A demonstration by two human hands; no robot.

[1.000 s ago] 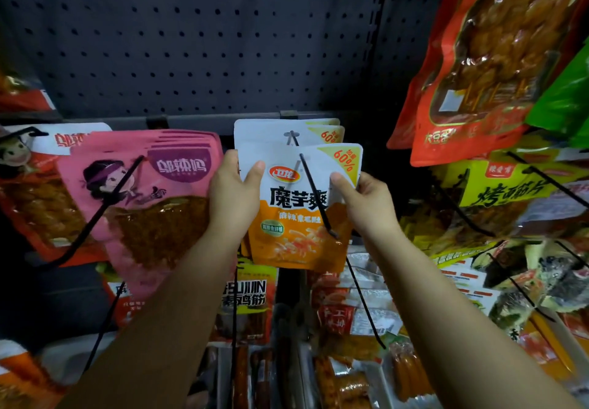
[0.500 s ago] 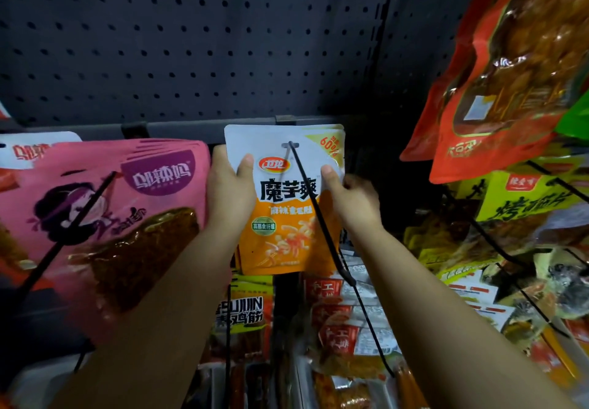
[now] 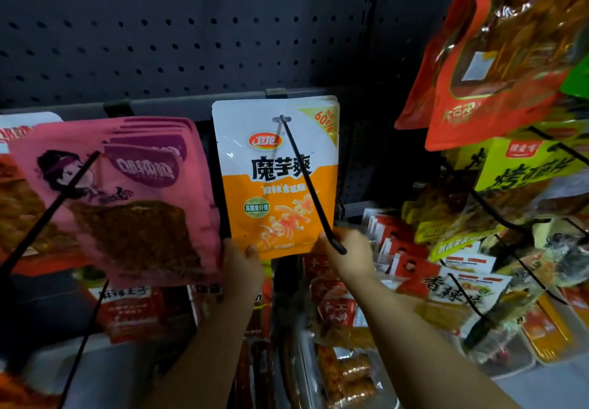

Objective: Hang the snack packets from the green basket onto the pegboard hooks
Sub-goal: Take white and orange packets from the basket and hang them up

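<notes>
A white-and-orange snack packet (image 3: 277, 179) hangs flat against the dark pegboard (image 3: 178, 26), threaded on a long black hook (image 3: 310, 185) that runs out toward me. More packets of the same kind sit stacked behind it. My left hand (image 3: 240, 265) holds the packet's bottom left corner. My right hand (image 3: 349, 254) holds the bottom right corner, just behind the hook's tip. The green basket is out of view.
Pink snack packets (image 3: 127, 198) hang on a neighbouring black hook (image 3: 54, 207) to the left. Red bags (image 3: 497, 51) hang at upper right, with yellow packets (image 3: 526, 166) and more hooks below them. Trays of red-labelled snacks (image 3: 344, 313) fill the shelf underneath.
The orange packet slid back along the hook to the pegboard. Both hands dropped from its upper edges to its bottom corners.
</notes>
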